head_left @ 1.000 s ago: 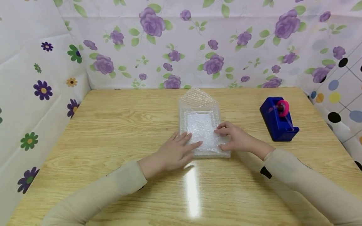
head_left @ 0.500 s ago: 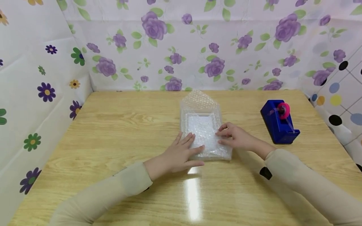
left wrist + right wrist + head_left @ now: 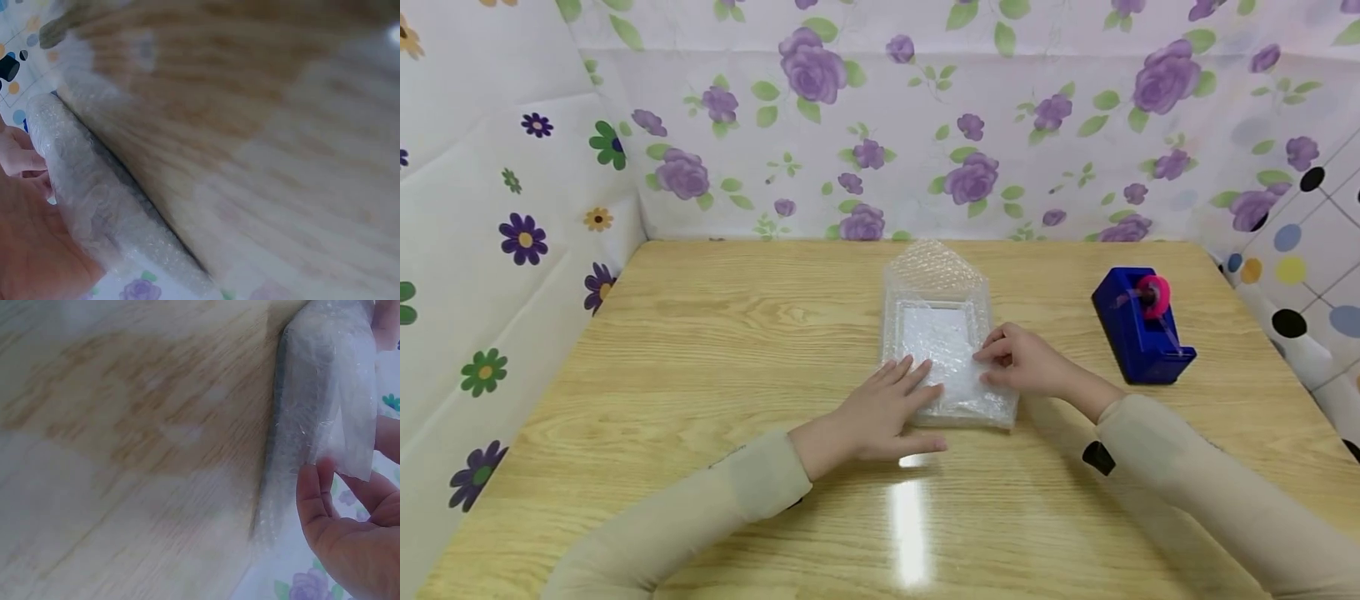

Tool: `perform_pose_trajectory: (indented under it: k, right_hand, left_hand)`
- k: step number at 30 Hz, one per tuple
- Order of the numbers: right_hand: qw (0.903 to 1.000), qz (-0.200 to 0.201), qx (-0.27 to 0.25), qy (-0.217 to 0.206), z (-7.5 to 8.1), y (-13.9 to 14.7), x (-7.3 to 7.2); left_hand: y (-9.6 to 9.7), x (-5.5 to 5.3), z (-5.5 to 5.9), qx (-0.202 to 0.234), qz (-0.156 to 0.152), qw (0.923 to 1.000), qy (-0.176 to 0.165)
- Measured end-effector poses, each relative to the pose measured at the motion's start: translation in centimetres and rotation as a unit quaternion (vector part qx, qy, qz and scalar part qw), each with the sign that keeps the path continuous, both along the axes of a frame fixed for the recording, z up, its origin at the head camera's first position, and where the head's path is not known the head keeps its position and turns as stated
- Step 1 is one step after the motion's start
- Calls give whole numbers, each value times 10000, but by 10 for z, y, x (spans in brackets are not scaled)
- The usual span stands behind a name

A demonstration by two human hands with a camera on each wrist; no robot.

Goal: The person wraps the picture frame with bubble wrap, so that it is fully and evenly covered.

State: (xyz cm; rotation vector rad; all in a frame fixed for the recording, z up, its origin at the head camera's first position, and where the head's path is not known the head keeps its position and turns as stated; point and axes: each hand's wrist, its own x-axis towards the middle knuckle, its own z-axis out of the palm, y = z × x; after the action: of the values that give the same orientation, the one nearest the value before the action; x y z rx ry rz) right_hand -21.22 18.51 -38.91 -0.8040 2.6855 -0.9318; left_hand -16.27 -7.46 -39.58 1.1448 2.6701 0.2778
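Note:
A flat white picture frame (image 3: 936, 337) lies on the wooden table inside clear bubble wrap (image 3: 934, 268), whose pointed end stretches out beyond the frame's far edge. My left hand (image 3: 883, 417) rests on its near left part with fingers spread and the thumb off toward me. At the right edge, my right hand (image 3: 1022, 362) pinches a loose flap of the wrap between thumb and fingers. In the right wrist view that flap (image 3: 357, 434) stands up from the package, and the fingers (image 3: 310, 494) are against it. The left wrist view shows the package's bubbly side (image 3: 106, 181).
A blue tape dispenser (image 3: 1138, 329) with a pink roll (image 3: 1153, 296) stands on the right of the table (image 3: 737, 333). Flowered sheets (image 3: 730, 125) hang behind and at the left; a dotted sheet (image 3: 1300, 275) hangs at the right.
My left hand has shifted slightly right and its thumb has spread toward me. The right hand's thumb and fingers have drawn closer together at the wrap's edge.

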Motion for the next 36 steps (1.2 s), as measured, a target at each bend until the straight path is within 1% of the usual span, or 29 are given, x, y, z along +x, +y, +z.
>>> perform_pose_trajectory:
  k: [2,4,7,9,12,14,17,19,23,26,33,36]
  right_hand:
    - [10000,25,-27,-1,-1,0,0]
    - [9998,132,-52,115,-3,1,-1]
    - [9978,391,14,530,-9,3,-1]
    - [9957,546,26,748,-13,5,-1]
    - [9947,667,14,779,-17,7,1]
    - [9953,689,-32,673,-17,8,2]
    - [9953,712,40,660,-15,9,2]
    - [9940,777,176,754,-12,8,1]
    - [9881,944,592,1057,-6,6,-1]
    - [9850,998,785,1170,-2,5,-3]
    - [9846,938,1007,1082,1,4,-5]
    - [9828,1038,1025,1128,2,6,-7]
  left_hand:
    - [2,1,0,-108,-13,9999,75]
    - [3,3,-1,-208,-33,9997,160]
    - [4,4,-1,-300,-50,9992,262]
    - [4,4,-1,-345,-44,9990,268]
    - [4,4,0,-364,-77,9990,267]
    - [4,4,-1,-363,-135,9989,254]
    - [3,2,0,-281,-219,9991,245]
    - [2,1,0,-262,-251,9990,245]
    - [1,0,-2,-249,-253,9991,245]
    - [1,-1,-3,-261,-234,9991,229]
    - [5,-2,-3,-264,-201,9990,295]
    - [8,-3,-2,-339,-120,9991,234]
